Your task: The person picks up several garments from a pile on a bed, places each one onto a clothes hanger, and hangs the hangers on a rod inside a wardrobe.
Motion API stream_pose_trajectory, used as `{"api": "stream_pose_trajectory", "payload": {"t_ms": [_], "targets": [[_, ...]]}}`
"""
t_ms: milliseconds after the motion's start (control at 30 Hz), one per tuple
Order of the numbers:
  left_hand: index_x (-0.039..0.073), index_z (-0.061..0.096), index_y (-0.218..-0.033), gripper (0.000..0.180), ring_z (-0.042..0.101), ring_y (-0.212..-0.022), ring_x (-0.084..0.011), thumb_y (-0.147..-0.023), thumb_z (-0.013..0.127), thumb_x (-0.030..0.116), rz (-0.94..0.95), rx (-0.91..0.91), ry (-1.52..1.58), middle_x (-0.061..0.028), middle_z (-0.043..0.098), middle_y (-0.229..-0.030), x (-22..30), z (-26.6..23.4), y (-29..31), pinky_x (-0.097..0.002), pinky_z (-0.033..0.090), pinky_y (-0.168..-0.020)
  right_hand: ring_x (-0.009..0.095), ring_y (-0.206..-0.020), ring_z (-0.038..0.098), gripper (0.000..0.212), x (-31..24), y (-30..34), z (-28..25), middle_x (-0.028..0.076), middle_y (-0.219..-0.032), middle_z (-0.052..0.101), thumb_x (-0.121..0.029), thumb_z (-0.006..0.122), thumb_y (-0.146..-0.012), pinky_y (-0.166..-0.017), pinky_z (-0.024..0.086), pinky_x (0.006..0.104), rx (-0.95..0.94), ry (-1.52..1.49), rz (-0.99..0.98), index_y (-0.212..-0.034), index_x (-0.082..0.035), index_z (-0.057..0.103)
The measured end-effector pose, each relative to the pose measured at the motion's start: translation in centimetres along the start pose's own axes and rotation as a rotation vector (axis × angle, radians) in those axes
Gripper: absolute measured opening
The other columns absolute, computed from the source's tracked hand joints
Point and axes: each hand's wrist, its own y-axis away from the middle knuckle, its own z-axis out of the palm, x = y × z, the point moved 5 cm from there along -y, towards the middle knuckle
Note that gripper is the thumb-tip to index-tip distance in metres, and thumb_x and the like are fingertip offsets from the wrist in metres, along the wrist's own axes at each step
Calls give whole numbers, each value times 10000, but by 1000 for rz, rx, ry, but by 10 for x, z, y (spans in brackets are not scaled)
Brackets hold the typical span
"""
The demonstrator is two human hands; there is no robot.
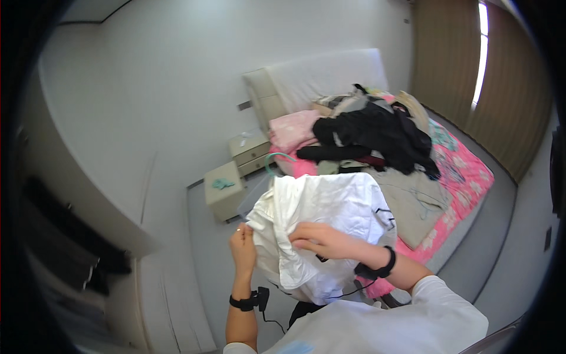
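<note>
A white shirt (pixel 330 203) with a long folded band along its front is spread out before me, its far side reaching toward the bed. My left hand (pixel 242 243) pinches its left edge between closed fingers. Over the middle of the cloth, my right hand (pixel 321 239) has its fingers closed on the folded band. A dark patch shows on the cloth just under my right hand. What holds the shirt up from below is hidden. Beyond its far left edge rises a teal curved loop (pixel 277 156), its lower part out of sight.
The bed (pixel 466 189) with a pink floral cover bears a pile of dark clothes (pixel 377 133), a folded pink cloth (pixel 293 128) and a beige garment (pixel 413 206). A nightstand (pixel 249 147) and a pale box-shaped stool (pixel 224 200) with a teal cloth stand left of it. Dark clothes hang far left.
</note>
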Motion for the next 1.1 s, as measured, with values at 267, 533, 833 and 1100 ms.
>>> {"api": "stream_pose_trajectory", "payload": {"t_ms": [267,533,833,1100], "targets": [[-19,566,-802,266,427,-545,-206,-950,529,198,-91,304,-351,-137,479,-596,14,-229,68,-323,373,-545,356,-991,557,262,-13,-121,10,172,-1071,565,-130,623,-854,-845,450,427,442,624,-353,-1093,-31,585],[-16,601,-874,176,569,-715,-278,-920,548,146,-298,234,-686,-157,582,-799,1,-394,132,-376,450,-659,388,-757,571,175,-12,-259,243,204,-814,591,-150,595,-892,-675,455,409,-112,38,-333,-917,23,603],[-8,510,-1128,408,549,-980,-365,-794,699,132,-204,409,-1167,-181,544,-1066,18,-455,81,-413,470,-840,372,-718,582,149,-62,-339,386,207,-808,610,-112,602,-878,-645,466,376,-144,-110,-460,-925,27,633],[-15,586,-969,211,623,-693,-360,-883,551,175,-408,500,-1203,-217,618,-822,-24,-551,81,-475,499,-646,367,-637,564,169,-34,-390,445,204,-748,600,-139,611,-885,-594,456,375,-248,-187,-374,-914,27,632]]}}
